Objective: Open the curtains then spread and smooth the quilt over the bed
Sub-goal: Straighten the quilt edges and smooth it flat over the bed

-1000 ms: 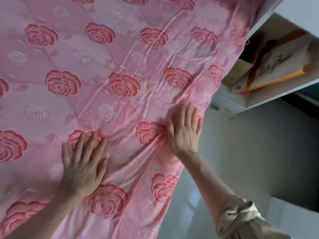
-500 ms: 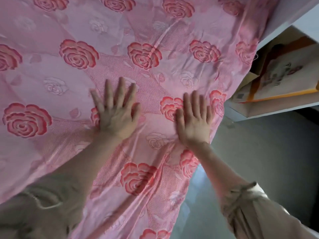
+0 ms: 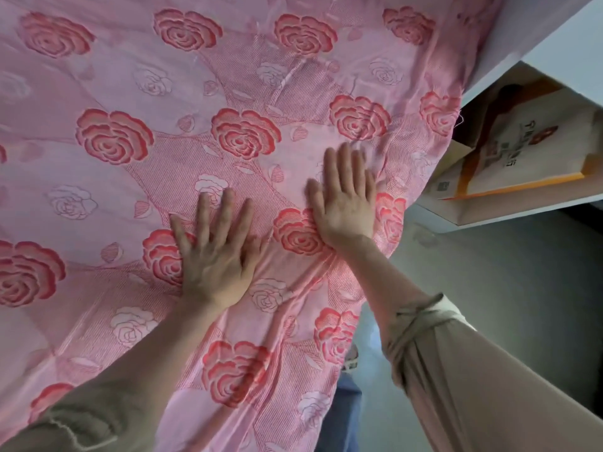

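Note:
A pink quilt [image 3: 107,203] printed with red and white roses covers the bed and fills most of the head view. Its right edge drapes over the bedside toward the floor. My left hand [image 3: 217,256] lies flat on the quilt with fingers straight and spread. My right hand [image 3: 346,199] presses flat on the quilt near the right edge, fingers straight and slightly blurred. Small creases run through the fabric around and beyond the right hand. No curtains are in view.
A white shelf unit [image 3: 509,220] stands right of the bed, with a cream and orange box [image 3: 528,158] lying in its open compartment. Grey floor [image 3: 489,282] runs beside the bed. My jeans leg [image 3: 347,415] shows by the hanging quilt edge.
Both hands have slid forward across the quilt, away from me, staying flat. The right hand moved further up than the left; the view has followed them along the bed.

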